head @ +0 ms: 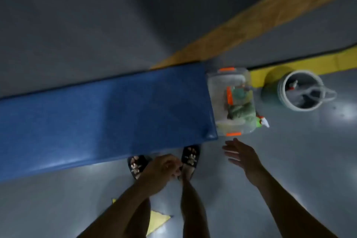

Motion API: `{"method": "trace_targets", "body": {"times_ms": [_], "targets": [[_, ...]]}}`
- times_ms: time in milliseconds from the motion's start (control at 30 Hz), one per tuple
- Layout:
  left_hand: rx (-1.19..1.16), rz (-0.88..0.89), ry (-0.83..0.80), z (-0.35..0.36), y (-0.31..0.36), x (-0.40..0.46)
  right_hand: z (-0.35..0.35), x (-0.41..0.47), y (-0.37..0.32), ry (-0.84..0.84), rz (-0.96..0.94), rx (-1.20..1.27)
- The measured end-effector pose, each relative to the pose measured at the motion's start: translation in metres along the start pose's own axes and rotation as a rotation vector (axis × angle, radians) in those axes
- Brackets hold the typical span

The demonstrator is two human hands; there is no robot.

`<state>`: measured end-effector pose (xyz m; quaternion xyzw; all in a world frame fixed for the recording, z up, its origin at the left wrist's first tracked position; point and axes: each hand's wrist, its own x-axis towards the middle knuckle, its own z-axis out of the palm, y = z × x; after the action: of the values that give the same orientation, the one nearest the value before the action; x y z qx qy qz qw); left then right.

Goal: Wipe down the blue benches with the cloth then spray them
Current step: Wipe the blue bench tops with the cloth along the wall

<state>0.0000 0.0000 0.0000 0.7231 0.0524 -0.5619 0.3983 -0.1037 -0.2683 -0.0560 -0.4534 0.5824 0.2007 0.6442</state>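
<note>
A padded blue bench point(108, 118) runs across the middle of the head view, from the left edge to just right of centre. Against its right end stands a clear plastic box point(230, 100) with orange latches, and a green cloth point(241, 111) lies inside it. A green and white spray bottle point(262, 121) pokes out at the box's lower right. My right hand point(242, 154) hovers open, fingers spread, just below the box. My left hand point(164, 167) hangs at the bench's front edge with loosely curled fingers, holding nothing that I can see.
A white bucket point(301, 92) with a handle stands on the grey floor right of the box. Yellow floor stripes point(222, 36) run diagonally behind. My feet in black slides point(190, 157) stand at the bench edge. A yellow floor marking point(157, 222) lies below.
</note>
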Motion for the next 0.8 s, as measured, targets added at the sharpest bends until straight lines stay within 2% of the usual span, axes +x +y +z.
{"method": "trace_targets", "body": {"times_ms": [167,300,467,600,700,800], "targets": [[0.117,0.093,-0.082,0.058,-0.035,0.072,-0.037,0.081,0.035,0.130,-0.003,0.005],[0.137,0.231,-0.066,0.094,-0.034,0.118,-0.056,0.152,0.045,0.179,-0.070,-0.005],[0.275,0.497,0.066,0.110,0.000,0.164,-0.067,0.233,0.039,0.343,-0.361,-0.679],[0.351,0.595,0.145,0.110,0.021,0.194,-0.069,0.280,0.017,0.438,-0.577,-1.093],[0.387,0.626,0.179,0.109,0.029,0.206,-0.071,0.305,0.013,0.442,-0.581,-1.291],[0.384,0.622,0.208,0.111,0.028,0.210,-0.078,0.330,0.018,0.376,-0.489,-1.474]]}}
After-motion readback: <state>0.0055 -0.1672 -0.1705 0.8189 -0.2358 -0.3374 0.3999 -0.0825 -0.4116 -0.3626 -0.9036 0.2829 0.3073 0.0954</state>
